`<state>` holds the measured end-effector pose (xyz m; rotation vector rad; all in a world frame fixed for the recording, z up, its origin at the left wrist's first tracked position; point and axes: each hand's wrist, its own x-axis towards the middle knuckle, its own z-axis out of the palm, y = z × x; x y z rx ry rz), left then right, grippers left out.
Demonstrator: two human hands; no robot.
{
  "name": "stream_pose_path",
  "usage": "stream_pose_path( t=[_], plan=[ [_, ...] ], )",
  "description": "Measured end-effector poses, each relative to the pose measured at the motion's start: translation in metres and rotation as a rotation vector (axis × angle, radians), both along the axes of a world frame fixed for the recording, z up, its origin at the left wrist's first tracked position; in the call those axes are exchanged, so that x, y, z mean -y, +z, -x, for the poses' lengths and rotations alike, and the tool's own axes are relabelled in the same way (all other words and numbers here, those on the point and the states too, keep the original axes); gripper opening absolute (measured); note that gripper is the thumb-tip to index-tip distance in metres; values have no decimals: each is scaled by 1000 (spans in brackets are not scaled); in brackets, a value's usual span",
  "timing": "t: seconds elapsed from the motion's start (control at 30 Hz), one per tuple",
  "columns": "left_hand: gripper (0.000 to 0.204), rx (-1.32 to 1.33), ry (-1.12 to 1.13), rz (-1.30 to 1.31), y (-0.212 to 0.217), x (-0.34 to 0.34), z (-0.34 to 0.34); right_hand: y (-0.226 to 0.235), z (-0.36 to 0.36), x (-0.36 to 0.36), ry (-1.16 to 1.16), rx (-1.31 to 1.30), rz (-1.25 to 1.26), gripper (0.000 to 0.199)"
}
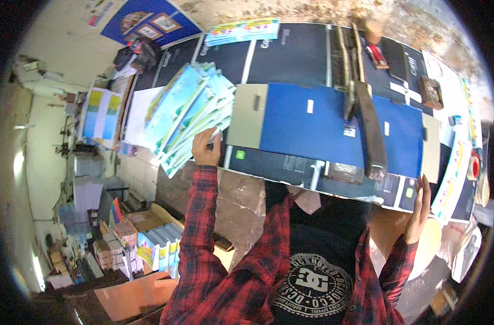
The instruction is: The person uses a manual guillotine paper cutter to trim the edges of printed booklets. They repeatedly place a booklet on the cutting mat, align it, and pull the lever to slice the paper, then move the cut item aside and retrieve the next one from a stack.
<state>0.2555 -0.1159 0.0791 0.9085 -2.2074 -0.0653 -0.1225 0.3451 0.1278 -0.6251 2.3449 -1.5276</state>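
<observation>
The left hand [206,147] is closed on the near edge of a fanned stack of light-blue booklets [190,116], held up at the left. The right hand [420,208], fingers straight and open, touches the near right corner of a dark board [290,168] under the blue sheet [312,127].

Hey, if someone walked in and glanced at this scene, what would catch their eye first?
Probably the fanned stack of light blue booklets that the left hand holds up at upper left. Next, the big blue board across the middle of the worktable, with a long dark lever arm lying over it. The right hand rests at the table's near right edge, holding nothing.
</observation>
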Motion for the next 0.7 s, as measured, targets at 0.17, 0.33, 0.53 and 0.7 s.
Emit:
stream_pose_path(
  t=[0.17,0.33,0.53,0.7],
  plan=[
    [12,-117,-259,-225,3,-68,84,37,97,-60,-205,-210,-58,48],
    [16,-52,-311,-206,8,-63,102,16,231,-119,-412,19,-12,49],
    [53,107,172,220,-2,210,15,-46,288,-169,-294,-244,-637,40],
    [110,573,682,-396,6,329,-64,-62,266,-145,-417,-18,-750,68]
  ],
)
